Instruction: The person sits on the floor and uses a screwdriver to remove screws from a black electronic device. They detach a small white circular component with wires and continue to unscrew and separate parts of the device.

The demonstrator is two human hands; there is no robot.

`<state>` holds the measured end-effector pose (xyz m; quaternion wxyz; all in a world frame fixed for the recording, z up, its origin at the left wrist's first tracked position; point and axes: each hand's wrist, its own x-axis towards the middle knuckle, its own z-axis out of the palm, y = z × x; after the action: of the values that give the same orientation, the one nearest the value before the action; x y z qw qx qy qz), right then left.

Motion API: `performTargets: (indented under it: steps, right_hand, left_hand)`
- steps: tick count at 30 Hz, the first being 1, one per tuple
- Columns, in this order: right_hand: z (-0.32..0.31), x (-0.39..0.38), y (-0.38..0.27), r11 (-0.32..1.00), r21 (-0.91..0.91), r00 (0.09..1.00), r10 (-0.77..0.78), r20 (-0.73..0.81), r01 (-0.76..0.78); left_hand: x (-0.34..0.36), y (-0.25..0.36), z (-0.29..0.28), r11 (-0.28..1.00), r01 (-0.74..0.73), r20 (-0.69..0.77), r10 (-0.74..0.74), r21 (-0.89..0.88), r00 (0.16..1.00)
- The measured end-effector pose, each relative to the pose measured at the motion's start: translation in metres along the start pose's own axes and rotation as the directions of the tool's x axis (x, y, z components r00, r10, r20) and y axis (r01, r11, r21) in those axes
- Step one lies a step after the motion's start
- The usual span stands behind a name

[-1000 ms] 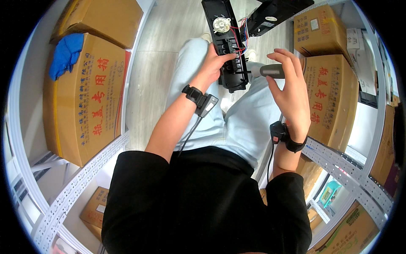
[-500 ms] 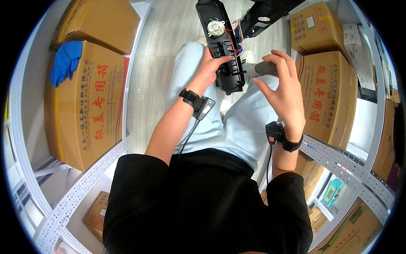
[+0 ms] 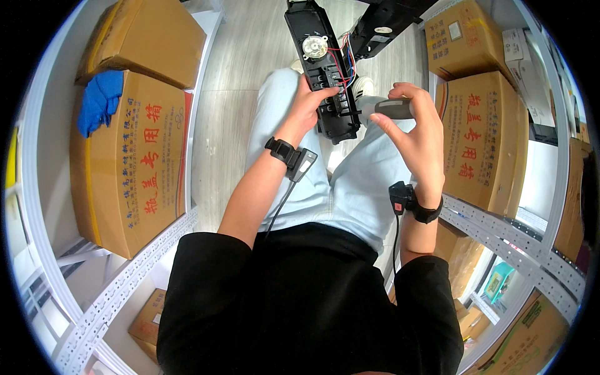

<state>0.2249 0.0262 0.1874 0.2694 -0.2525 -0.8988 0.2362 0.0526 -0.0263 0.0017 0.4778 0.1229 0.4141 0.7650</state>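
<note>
My left hand (image 3: pixel 305 107) is closed on the left edge of a long black plastic housing (image 3: pixel 338 127), its thumb lying across the top. The housing is tilted above my knees. On it sit a round whitish motor-like part (image 3: pixel 315 47) and a row of black fittings, with red, blue and white wires (image 3: pixel 350 59) running off its right side. In my right hand (image 3: pixel 417 128) is a grey-handled screwdriver (image 3: pixel 394 109), held level with its front end toward the housing. My fingers curl over the handle and the thumb is below it; its thin tip is hard to make out.
A larger black plastic unit (image 3: pixel 382 28) stands beyond, joined by the wires. Metal shelves flank me: large cardboard boxes with a blue cloth (image 3: pixel 101 103) at left, more cardboard boxes (image 3: pixel 473 134) at right. Cabled devices are strapped to both wrists.
My right hand's fingers have closed round the grey handle, which has turned level and moved toward the housing. My left hand keeps its hold; the housing has shifted slightly left.
</note>
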Motion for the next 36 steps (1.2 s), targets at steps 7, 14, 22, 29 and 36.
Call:
performTargets:
  steps: [7, 14, 22, 29, 36]
  right_hand:
    - [0.001, -0.006, 0.005, 0.991, 0.13, 0.998, 0.049, -0.05, -0.042]
    - [-0.008, -0.011, 0.009, 0.951, 0.295, 0.983, 0.136, -0.128, -0.093]
    - [-0.018, -0.016, 0.016, 0.847, 0.514, 0.938, 0.279, -0.206, -0.139]
    - [-0.012, -0.008, 0.031, 0.7, 0.706, 0.837, 0.448, -0.314, -0.11]
    - [0.003, -0.013, 0.046, 0.609, 0.787, 0.8, 0.519, -0.301, -0.099]
  left_hand:
    - [0.0, 0.0, -0.001, 1.0, 0.026, -0.035, -0.026, -0.006, 0.999]
    - [-0.001, 0.003, -0.001, 0.996, 0.063, -0.043, -0.066, -0.058, 0.997]
    - [-0.002, 0.008, 0.002, 0.999, 0.05, 0.046, -0.049, -0.009, 0.998]
    - [-0.011, 0.015, 0.012, 0.998, -0.062, 0.013, 0.061, 0.023, 0.998]
    - [-0.012, 0.022, 0.016, 0.969, -0.194, 0.173, 0.167, 0.153, 0.971]
